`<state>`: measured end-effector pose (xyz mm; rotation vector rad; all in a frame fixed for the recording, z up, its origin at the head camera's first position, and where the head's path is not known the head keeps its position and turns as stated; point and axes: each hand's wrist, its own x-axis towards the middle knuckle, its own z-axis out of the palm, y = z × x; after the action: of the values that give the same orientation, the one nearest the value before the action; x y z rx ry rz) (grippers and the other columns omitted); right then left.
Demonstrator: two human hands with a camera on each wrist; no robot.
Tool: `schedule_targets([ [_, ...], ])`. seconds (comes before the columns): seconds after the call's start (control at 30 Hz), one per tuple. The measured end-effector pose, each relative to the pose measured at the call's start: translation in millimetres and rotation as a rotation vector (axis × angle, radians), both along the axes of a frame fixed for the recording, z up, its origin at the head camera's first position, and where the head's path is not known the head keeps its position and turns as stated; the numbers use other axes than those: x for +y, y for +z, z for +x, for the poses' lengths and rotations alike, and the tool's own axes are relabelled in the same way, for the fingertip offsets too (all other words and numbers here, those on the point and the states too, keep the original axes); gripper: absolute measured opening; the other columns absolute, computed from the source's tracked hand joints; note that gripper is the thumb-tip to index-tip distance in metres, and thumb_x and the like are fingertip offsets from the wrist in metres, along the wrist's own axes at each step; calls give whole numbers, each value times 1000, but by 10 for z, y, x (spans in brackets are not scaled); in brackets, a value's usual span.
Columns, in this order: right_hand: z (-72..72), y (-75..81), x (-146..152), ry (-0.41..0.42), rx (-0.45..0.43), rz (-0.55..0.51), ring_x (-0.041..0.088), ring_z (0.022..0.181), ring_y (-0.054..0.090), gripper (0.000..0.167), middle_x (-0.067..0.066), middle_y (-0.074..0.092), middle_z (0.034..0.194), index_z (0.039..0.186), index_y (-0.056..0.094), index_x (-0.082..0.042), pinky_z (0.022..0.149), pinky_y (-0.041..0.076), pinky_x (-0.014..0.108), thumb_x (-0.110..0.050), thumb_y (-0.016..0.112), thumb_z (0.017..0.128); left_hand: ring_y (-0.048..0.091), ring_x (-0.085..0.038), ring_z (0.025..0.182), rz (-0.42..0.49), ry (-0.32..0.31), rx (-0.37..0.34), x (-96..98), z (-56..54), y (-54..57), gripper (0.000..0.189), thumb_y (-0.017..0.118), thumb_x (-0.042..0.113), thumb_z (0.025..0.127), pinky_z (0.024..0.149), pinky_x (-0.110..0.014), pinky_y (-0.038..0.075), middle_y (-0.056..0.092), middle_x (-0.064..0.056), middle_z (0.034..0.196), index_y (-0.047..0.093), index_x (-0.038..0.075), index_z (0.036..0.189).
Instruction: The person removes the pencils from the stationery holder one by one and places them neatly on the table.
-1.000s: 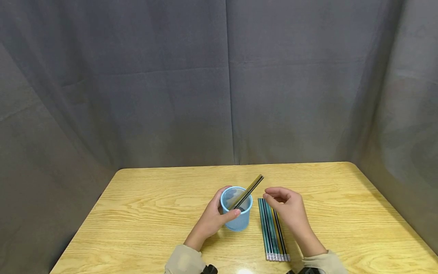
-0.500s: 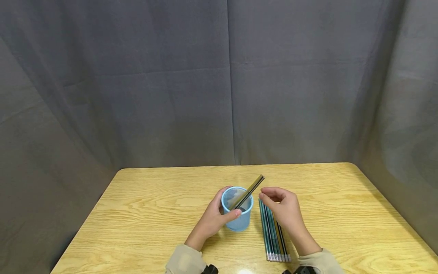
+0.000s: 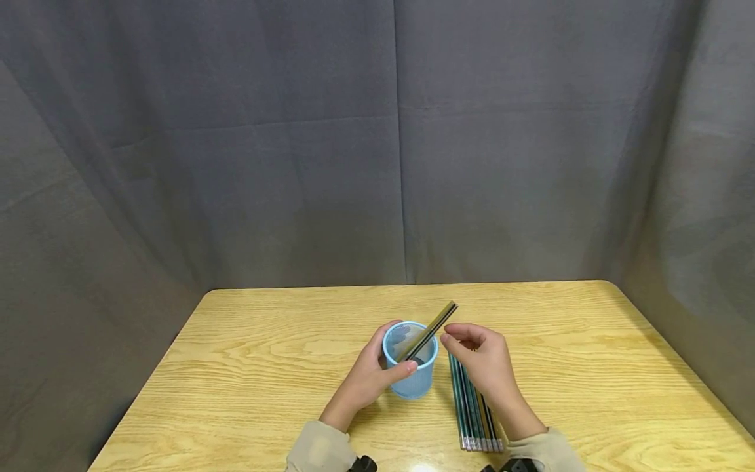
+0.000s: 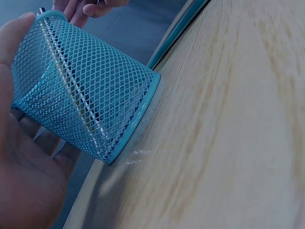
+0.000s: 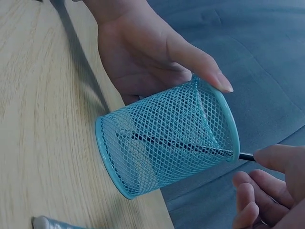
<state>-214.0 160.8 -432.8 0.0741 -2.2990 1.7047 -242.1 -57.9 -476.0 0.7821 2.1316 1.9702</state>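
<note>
My left hand [image 3: 367, 378] grips a light-blue mesh pencil cup [image 3: 411, 385], thumb at the rim and fingers round the far side. The cup stands upright on the table. A few gold and black pencils [image 3: 435, 326] lean inside it, their upper ends sticking out to the right. Just right of the rim is my right hand [image 3: 488, 360], thumb and index finger extended close to these pencils, other fingers loosely curled. In the right wrist view the thumb overlaps a dark pencil [image 5: 246, 156]; the left wrist view shows the fingers [image 4: 88, 9] apart from the pencils.
Beneath my right hand, a row of several green, black and gold pencils [image 3: 472, 416] lies side by side on the wooden table [image 3: 265, 387], silver ends towards me. Grey curtains [image 3: 295, 164] hang behind and at both sides.
My right hand has moved left, from above the row of pencils to the cup's rim. The left hand, the cup and the pencils in it have barely shifted.
</note>
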Motion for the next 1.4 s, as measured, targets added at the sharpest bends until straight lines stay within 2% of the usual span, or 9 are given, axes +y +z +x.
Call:
schedule_targets([
  [0.1, -7, -10, -20, 3, 6, 5, 16, 79, 59, 19, 8, 71, 92, 104, 74, 1, 68, 48, 23, -11, 75, 89, 47, -25, 128, -6, 6, 7, 0, -27, -58, 72, 74, 29, 90, 109, -52, 32, 49, -9, 140, 35, 21, 150],
  [0.27, -19, -17, -51, -2, 1, 3, 17, 78, 60, 16, 6, 71, 91, 101, 75, -1, 66, 49, 24, -11, 75, 88, 47, -20, 128, -9, 3, 9, 7, -36, -71, 72, 74, 30, 90, 109, -49, 33, 50, -5, 139, 36, 22, 150],
  [0.5, -34, -46, -77, -6, -22, -15, 18, 79, 60, 14, 6, 71, 91, 99, 75, -2, 67, 49, 25, -10, 75, 88, 48, -21, 126, -6, -10, 8, 17, -50, -63, 71, 74, 31, 90, 107, -50, 35, 50, -7, 139, 36, 22, 150],
  [0.73, -56, -61, -103, -15, -12, -18, 16, 78, 61, 14, 6, 71, 88, 96, 76, -1, 67, 49, 24, -12, 76, 88, 49, -19, 126, -21, 3, 6, 25, -47, -74, 71, 74, 33, 90, 107, -48, 36, 51, -5, 138, 36, 24, 149],
  [0.87, -19, -9, -122, -25, -15, -27, 16, 78, 60, 14, 8, 71, 88, 95, 76, 1, 67, 48, 23, -11, 76, 87, 49, -21, 125, -10, -12, 10, 34, -52, -94, 72, 73, 31, 91, 106, -48, 36, 51, -6, 138, 35, 20, 151],
  [1.0, -18, -17, -122, -37, -1, -39, 15, 77, 62, 14, 7, 72, 87, 93, 77, 0, 67, 48, 23, -12, 78, 86, 49, -22, 125, -5, -24, 11, 39, -54, -93, 74, 72, 31, 91, 106, -47, 37, 51, -7, 138, 32, 17, 152],
  [1.03, -48, -65, -109, -40, 2, -44, 14, 76, 62, 14, 7, 72, 87, 93, 77, -1, 67, 49, 23, -13, 79, 85, 49, -22, 125, -6, -24, 11, 39, -54, -92, 74, 72, 31, 91, 106, -47, 37, 51, -7, 138, 32, 16, 152],
  [1.4, -35, -53, -75, -26, 10, -87, 17, 78, 61, 12, 8, 71, 87, 90, 76, -1, 67, 49, 25, -12, 78, 86, 49, -21, 125, -1, -26, 21, 39, -57, -93, 71, 72, 30, 91, 106, -48, 36, 51, -6, 137, 34, 20, 151],
])
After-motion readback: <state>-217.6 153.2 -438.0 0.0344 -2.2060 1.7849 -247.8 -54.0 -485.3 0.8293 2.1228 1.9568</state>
